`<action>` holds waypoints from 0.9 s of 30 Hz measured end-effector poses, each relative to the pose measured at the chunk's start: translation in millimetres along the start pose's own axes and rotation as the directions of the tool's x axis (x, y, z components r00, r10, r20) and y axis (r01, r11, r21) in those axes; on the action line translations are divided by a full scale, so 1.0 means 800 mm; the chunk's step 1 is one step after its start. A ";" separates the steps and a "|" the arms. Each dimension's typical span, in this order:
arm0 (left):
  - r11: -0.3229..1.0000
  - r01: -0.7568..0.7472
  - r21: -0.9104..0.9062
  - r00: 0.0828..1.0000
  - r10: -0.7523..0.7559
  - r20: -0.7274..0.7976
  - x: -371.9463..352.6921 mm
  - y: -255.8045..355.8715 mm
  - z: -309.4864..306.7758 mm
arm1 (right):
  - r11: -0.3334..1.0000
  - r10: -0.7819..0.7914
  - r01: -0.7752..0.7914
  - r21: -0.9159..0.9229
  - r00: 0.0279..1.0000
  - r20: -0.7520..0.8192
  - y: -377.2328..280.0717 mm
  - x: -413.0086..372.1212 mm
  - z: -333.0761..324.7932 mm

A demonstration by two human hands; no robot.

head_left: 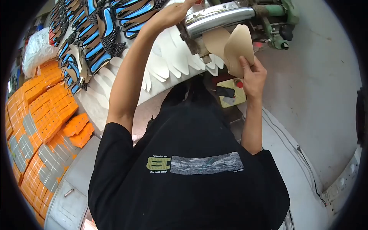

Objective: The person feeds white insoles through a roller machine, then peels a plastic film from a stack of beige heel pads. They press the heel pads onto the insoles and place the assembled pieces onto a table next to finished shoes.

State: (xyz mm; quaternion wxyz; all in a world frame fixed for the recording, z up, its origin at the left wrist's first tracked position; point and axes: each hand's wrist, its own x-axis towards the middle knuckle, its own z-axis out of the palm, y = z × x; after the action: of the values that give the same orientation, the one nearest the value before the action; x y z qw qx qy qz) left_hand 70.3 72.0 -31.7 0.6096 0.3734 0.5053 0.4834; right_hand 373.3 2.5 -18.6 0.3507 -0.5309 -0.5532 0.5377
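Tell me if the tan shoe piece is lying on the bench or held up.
Held up: the right hand pinches the tan shoe piece by its edge, beside the chrome machine arm.

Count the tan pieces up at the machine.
2. One tan piece is pinched in the right hand; the second tan piece sits beside it, under the chrome machine arm that the left hand touches. Others may be hidden behind.
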 end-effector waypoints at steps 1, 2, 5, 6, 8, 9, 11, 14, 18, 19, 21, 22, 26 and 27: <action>0.997 0.076 0.006 0.995 -0.076 0.059 0.008 0.001 -0.001 | 1.000 -0.023 0.023 0.006 0.999 -0.048 -0.003 -0.005 -0.005; 0.988 0.153 0.016 0.982 -0.154 0.112 0.012 0.002 -0.003 | 0.999 -0.043 0.044 0.011 0.995 -0.090 -0.005 -0.014 -0.008; 0.956 0.255 0.146 0.957 -0.271 0.107 0.007 0.022 -0.016 | 0.993 -0.031 0.048 0.107 0.987 -0.160 -0.021 -0.038 -0.013; 0.944 0.221 0.245 0.973 -0.230 0.007 -0.003 0.046 -0.021 | 0.982 0.026 0.002 0.188 0.989 -0.146 -0.031 -0.046 -0.011; 0.980 -0.050 0.194 0.999 0.048 0.018 -0.026 0.084 -0.020 | 0.988 0.032 -0.009 0.152 0.988 -0.150 -0.030 -0.055 -0.016; 0.933 -0.322 0.158 0.947 0.320 0.039 -0.048 0.095 -0.031 | 0.993 0.040 -0.020 0.116 0.984 -0.173 -0.027 -0.054 -0.016; 0.862 -0.336 0.378 0.907 0.405 -0.118 -0.124 0.108 -0.062 | 0.994 -0.058 0.074 0.080 0.982 -0.180 -0.020 -0.049 -0.010; 0.512 -0.204 0.834 0.703 0.669 -0.239 -0.236 0.120 -0.083 | 0.966 -0.022 0.058 0.251 0.990 -0.141 -0.039 -0.051 0.012; -0.001 0.087 0.996 0.530 0.847 -0.045 -0.344 0.104 -0.131 | 0.950 -0.039 0.056 0.306 0.997 -0.062 -0.055 -0.059 0.033; -0.063 0.061 0.996 0.559 0.829 0.018 -0.365 0.073 -0.156 | 0.947 -0.046 0.060 0.315 0.998 -0.051 -0.059 -0.059 0.040; -0.111 0.204 0.973 0.658 0.751 -0.053 -0.399 -0.017 -0.174 | 0.948 -0.063 0.065 0.311 0.998 -0.014 -0.067 -0.060 0.054; -0.068 0.296 0.953 0.724 0.667 -0.177 -0.415 -0.075 -0.182 | 0.948 -0.076 0.070 0.310 0.997 0.007 -0.070 -0.060 0.060; 0.146 0.220 0.965 0.861 0.435 -0.262 -0.460 -0.229 -0.184 | 0.964 -0.096 0.081 0.252 0.994 0.048 -0.070 -0.069 0.077; 0.158 0.220 0.963 0.861 0.433 -0.268 -0.467 -0.236 -0.176 | 0.975 -0.100 0.088 0.204 0.994 0.050 -0.068 -0.070 0.077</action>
State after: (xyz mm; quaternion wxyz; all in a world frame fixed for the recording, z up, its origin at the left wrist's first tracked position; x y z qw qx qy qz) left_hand -35.6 -341.6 -143.9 0.0329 0.5758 0.8009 0.1612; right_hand 313.4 -57.7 33.1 0.4111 -0.4495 -0.5308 0.5892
